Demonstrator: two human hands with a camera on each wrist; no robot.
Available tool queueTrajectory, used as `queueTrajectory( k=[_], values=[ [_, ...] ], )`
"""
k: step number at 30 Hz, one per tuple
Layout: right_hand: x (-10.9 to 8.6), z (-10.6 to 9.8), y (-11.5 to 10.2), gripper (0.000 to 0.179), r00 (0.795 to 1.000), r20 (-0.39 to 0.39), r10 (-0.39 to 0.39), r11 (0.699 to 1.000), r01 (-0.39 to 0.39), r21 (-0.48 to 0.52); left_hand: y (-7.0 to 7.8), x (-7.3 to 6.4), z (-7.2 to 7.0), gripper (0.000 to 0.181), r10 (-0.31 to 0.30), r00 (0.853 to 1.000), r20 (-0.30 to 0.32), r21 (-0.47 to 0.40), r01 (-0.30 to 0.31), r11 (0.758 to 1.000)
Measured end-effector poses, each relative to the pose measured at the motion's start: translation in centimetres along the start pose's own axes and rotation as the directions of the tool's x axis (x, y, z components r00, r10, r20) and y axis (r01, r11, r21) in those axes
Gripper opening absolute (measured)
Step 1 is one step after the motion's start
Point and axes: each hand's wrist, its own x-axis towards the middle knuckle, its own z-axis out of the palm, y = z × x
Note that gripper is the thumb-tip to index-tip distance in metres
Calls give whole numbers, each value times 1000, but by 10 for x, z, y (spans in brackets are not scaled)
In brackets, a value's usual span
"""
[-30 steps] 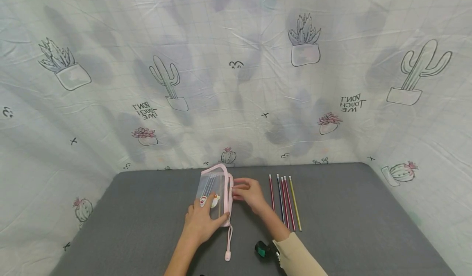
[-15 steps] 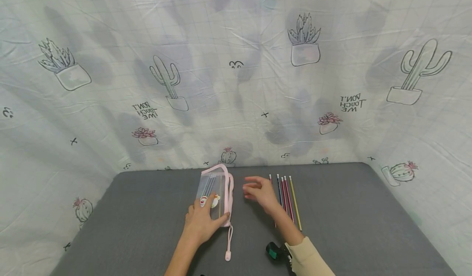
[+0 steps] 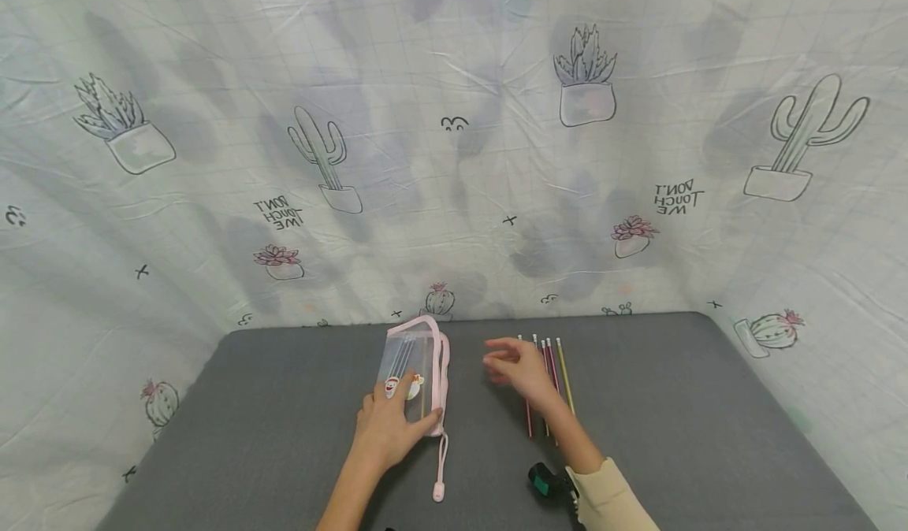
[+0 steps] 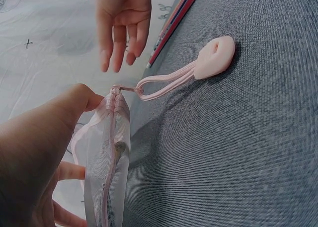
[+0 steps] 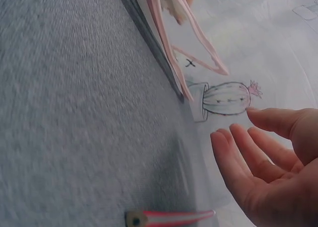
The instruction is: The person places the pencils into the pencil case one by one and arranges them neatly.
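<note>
A clear pencil case (image 3: 433, 373) with pink trim lies on the grey table, its long right side unzipped and parted. My left hand (image 3: 385, 432) holds it: fingers lie over the stickered top face, and the thumb bends over the edge by the zip end in the left wrist view. A pink cord pull (image 4: 214, 58) hangs from the zip. My right hand (image 3: 523, 373) hovers right of the case with loosely bent fingers and nothing in them. Beneath and beside it lie several pencils, among them a yellow pencil (image 3: 565, 377) and a red pencil (image 5: 169, 218); hand and forearm partly hide them.
The grey table (image 3: 674, 421) extends to both sides. A cactus-print cloth (image 3: 496, 161) hangs behind and along the sides. A black wrist camera (image 3: 545, 480) is strapped below the right hand.
My right hand has left the case's open edge and moved right, over the pencils. The left hand and the case have stayed where they were.
</note>
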Motion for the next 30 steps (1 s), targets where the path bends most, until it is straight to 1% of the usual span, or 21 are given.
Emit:
queueTrajectory(
  k=[4,7,10,12,14,16,19,22,25,30],
  values=[
    [0,-5,1,33,998,-56,-29,996,25,-81,1,0,-1,86,3,1000,-1,-7,-3,1000],
    [1,-10,3,32,993,-94,-72,985,56,-165,1,-1,-1,86,3,1000,1,-2,-3,1000],
    [0,-14,5,31,985,-130,-110,961,72,-266,1,-1,-1,86,3,1000,2,-1,-3,1000],
    [0,-18,6,31,980,-141,-138,938,83,-336,1,-1,-1,86,4,1000,3,-3,-4,1000],
    [0,-21,7,31,977,-154,-146,923,79,-377,1,-1,-1,87,5,1000,4,-4,-5,1000],
    [0,-24,8,32,976,-157,-153,916,81,-392,0,-1,-1,88,4,1000,5,-4,-4,1000],
    [1,-27,9,35,977,-159,-144,912,69,-405,0,0,-1,88,3,1000,8,-3,-3,1000],
    [2,-29,11,38,978,-157,-134,898,53,-437,0,0,-2,88,2,1000,11,-4,-2,1000],
    [3,-29,12,43,983,-148,-107,884,26,-468,0,0,-2,87,4,1000,10,-4,-4,1000],
    [3,-29,13,49,989,-134,-62,876,-11,-482,0,-1,-2,88,10,1000,4,0,-10,1000]
  ],
)
